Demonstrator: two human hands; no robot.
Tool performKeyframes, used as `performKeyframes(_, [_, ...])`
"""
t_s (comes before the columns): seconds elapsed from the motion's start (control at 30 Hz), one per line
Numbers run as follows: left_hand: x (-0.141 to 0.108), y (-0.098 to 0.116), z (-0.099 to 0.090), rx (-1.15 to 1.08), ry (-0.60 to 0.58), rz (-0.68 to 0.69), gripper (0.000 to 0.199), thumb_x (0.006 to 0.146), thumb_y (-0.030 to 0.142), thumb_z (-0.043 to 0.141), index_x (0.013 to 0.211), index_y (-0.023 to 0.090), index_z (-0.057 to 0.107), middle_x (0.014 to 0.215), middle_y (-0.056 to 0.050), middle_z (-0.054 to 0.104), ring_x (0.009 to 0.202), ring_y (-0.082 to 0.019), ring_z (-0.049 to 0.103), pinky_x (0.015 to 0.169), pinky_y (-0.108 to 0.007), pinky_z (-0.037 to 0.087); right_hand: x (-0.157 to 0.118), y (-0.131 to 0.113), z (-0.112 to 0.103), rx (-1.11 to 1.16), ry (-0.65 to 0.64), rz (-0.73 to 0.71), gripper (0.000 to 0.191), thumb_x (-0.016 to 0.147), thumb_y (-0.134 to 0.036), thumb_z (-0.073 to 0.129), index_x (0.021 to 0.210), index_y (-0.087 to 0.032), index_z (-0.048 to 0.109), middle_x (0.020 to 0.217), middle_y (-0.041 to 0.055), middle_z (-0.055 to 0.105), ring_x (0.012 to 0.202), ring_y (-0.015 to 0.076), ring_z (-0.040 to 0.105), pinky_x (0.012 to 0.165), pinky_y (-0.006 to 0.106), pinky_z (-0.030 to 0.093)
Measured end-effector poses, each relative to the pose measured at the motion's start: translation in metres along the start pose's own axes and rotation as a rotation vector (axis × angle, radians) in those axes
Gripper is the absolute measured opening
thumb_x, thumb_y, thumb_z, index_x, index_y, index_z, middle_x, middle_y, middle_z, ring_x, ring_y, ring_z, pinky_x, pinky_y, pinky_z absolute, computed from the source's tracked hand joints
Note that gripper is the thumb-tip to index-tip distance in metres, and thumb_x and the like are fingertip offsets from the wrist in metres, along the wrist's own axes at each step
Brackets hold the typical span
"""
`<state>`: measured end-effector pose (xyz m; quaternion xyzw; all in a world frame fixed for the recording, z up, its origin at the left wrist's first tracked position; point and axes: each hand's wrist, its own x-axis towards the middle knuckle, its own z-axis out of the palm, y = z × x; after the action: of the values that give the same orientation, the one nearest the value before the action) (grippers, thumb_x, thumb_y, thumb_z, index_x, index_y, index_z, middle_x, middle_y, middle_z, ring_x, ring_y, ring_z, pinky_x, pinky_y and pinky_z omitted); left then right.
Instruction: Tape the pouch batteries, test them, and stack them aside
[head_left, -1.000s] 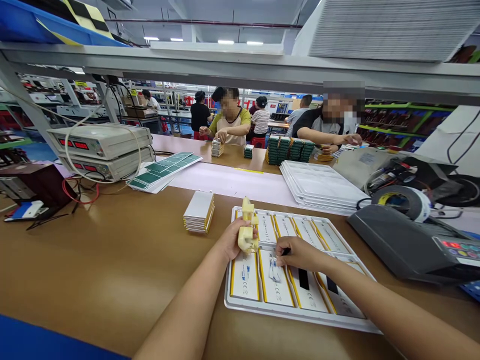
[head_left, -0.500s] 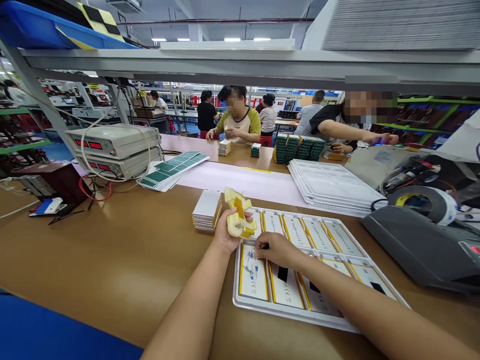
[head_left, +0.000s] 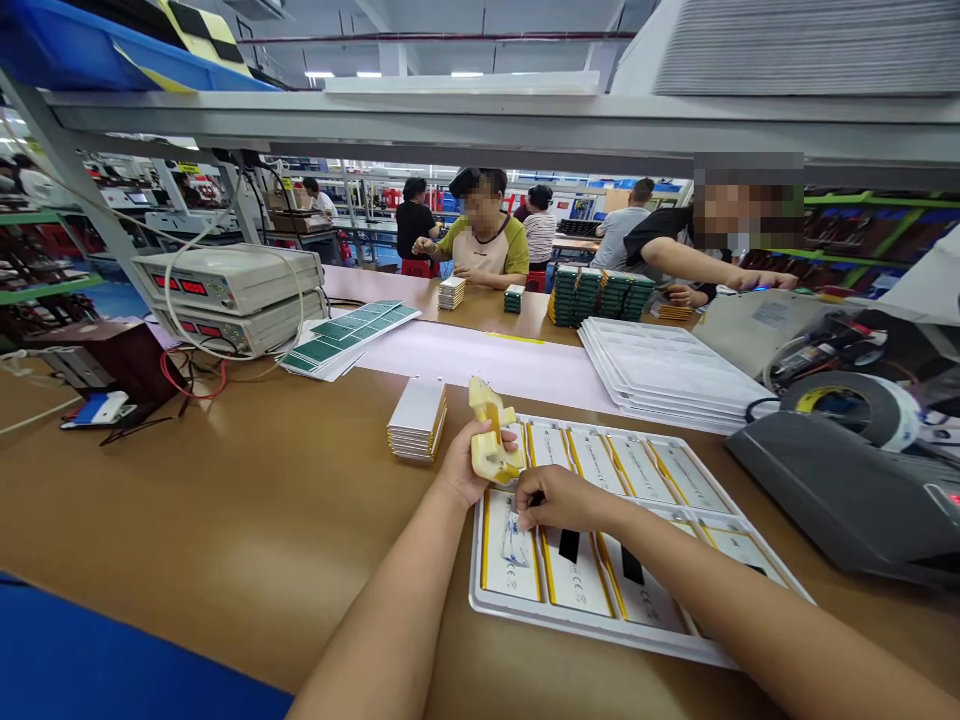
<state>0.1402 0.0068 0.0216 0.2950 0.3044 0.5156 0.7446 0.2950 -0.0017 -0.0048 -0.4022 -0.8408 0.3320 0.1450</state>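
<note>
My left hand [head_left: 466, 468] is wrapped round a pale yellow notched block [head_left: 495, 440], held over the upper left corner of a white tray [head_left: 585, 632]. Flat white battery cells with yellow edges lie in two rows in this tray. Just right of the block, my right hand [head_left: 559, 498] is pinched over the front left cell [head_left: 510, 575]. A crumpled clear film with blue print [head_left: 515, 542] hangs at its fingertips, against that cell. Black strips [head_left: 569, 546] lie on some neighbouring front cells.
A stack of white cells [head_left: 417, 418] stands left of the tray. Behind it lie green sheets [head_left: 352, 335] beside two meters [head_left: 232, 285]. Stacked white trays [head_left: 667, 370] and a dark grey machine [head_left: 840, 490] are at right. People sit across the bench.
The yellow block has shifted slightly right and turned in my left hand. My right hand has moved slightly, and the film now lies lower over the front left cell.
</note>
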Motion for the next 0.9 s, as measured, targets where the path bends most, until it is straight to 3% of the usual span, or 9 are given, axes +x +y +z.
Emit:
performKeyframes(0.1, [0.001, -0.001, -0.001, 0.007, -0.003, 0.005, 0.02, 0.067, 0.027, 0.053, 0.078, 0.011, 0.057, 0.066, -0.008, 0.062, 0.058, -0.017, 0.058, 0.055, -0.029, 0.044, -0.012, -0.012, 0.007, 0.114, -0.004, -0.008, 0.01, 0.063, -0.026, 0.067, 0.063, -0.018, 0.062, 0.065, -0.0022, 0.059, 0.062, 0.012, 0.053, 0.057, 0.021, 0.039])
performKeyframes(0.23, [0.002, -0.001, -0.002, 0.016, -0.023, 0.001, 0.02, 0.067, 0.028, 0.053, 0.077, 0.011, 0.058, 0.067, -0.008, 0.062, 0.06, -0.017, 0.058, 0.055, -0.028, 0.044, -0.05, -0.035, 0.008, 0.333, -0.204, -0.272, 0.02, 0.065, -0.035, 0.069, 0.064, -0.016, 0.063, 0.064, -0.0007, 0.058, 0.062, 0.0108, 0.053, 0.06, 0.02, 0.041])
performKeyframes(0.3, [0.002, -0.002, -0.001, 0.024, -0.025, -0.012, 0.021, 0.067, 0.029, 0.053, 0.077, 0.011, 0.058, 0.068, -0.008, 0.062, 0.06, -0.017, 0.058, 0.055, -0.028, 0.044, -0.066, -0.037, 0.004, 0.231, -0.103, -0.303, 0.017, 0.068, -0.033, 0.067, 0.064, -0.017, 0.063, 0.065, 0.0001, 0.059, 0.065, 0.0114, 0.053, 0.066, 0.022, 0.04])
performKeyframes(0.37, [0.002, -0.003, 0.0, 0.039, -0.021, -0.035, 0.022, 0.067, 0.029, 0.054, 0.077, 0.01, 0.057, 0.065, -0.009, 0.062, 0.057, -0.018, 0.058, 0.053, -0.029, 0.044, -0.071, -0.028, -0.001, 0.094, 0.093, -0.151, 0.012, 0.069, -0.027, 0.066, 0.063, -0.018, 0.063, 0.066, 0.0004, 0.06, 0.066, 0.0123, 0.053, 0.066, 0.024, 0.039])
performKeyframes(0.43, [0.002, -0.004, 0.002, 0.054, -0.012, -0.049, 0.022, 0.066, 0.028, 0.054, 0.078, 0.01, 0.057, 0.064, -0.009, 0.062, 0.055, -0.018, 0.058, 0.051, -0.03, 0.044, -0.064, -0.014, -0.003, 0.03, 0.248, 0.073, 0.008, 0.069, -0.024, 0.064, 0.064, -0.018, 0.061, 0.07, 0.0002, 0.061, 0.067, 0.013, 0.053, 0.062, 0.023, 0.038])
performKeyframes(0.5, [0.002, -0.004, 0.003, 0.066, -0.001, -0.05, 0.021, 0.067, 0.028, 0.054, 0.079, 0.011, 0.057, 0.064, -0.009, 0.062, 0.055, -0.018, 0.058, 0.051, -0.03, 0.044, -0.05, -0.003, -0.002, 0.045, 0.291, 0.199, 0.008, 0.069, -0.026, 0.063, 0.066, -0.019, 0.06, 0.072, -0.001, 0.061, 0.066, 0.0131, 0.053, 0.058, 0.023, 0.037])
performKeyframes(0.7, [0.0, -0.004, 0.001, 0.075, 0.012, -0.043, 0.021, 0.067, 0.028, 0.054, 0.08, 0.012, 0.056, 0.064, -0.007, 0.062, 0.057, -0.019, 0.059, 0.055, -0.032, 0.046, -0.013, -0.01, 0.0, -0.026, 0.235, 0.206, 0.009, 0.064, -0.029, 0.066, 0.067, -0.021, 0.062, 0.072, -0.0022, 0.063, 0.067, 0.0141, 0.054, 0.056, 0.022, 0.035])
performKeyframes(0.8, [0.002, -0.004, -0.001, 0.05, 0.008, -0.043, 0.021, 0.067, 0.027, 0.056, 0.082, 0.013, 0.056, 0.068, -0.007, 0.063, 0.06, -0.018, 0.059, 0.057, -0.032, 0.046, -0.008, -0.015, 0.0, -0.035, 0.127, 0.154, 0.011, 0.063, -0.03, 0.068, 0.068, -0.023, 0.063, 0.069, -0.0031, 0.062, 0.063, 0.0137, 0.053, 0.053, 0.022, 0.033])
performKeyframes(0.9, [0.004, -0.005, -0.001, 0.027, 0.016, -0.053, 0.02, 0.067, 0.027, 0.056, 0.081, 0.012, 0.056, 0.069, -0.007, 0.063, 0.06, -0.017, 0.059, 0.058, -0.031, 0.047, -0.009, -0.017, 0.005, -0.046, 0.125, 0.119, 0.011, 0.061, -0.028, 0.069, 0.066, -0.022, 0.062, 0.065, -0.0038, 0.06, 0.059, 0.0123, 0.051, 0.051, 0.021, 0.032])
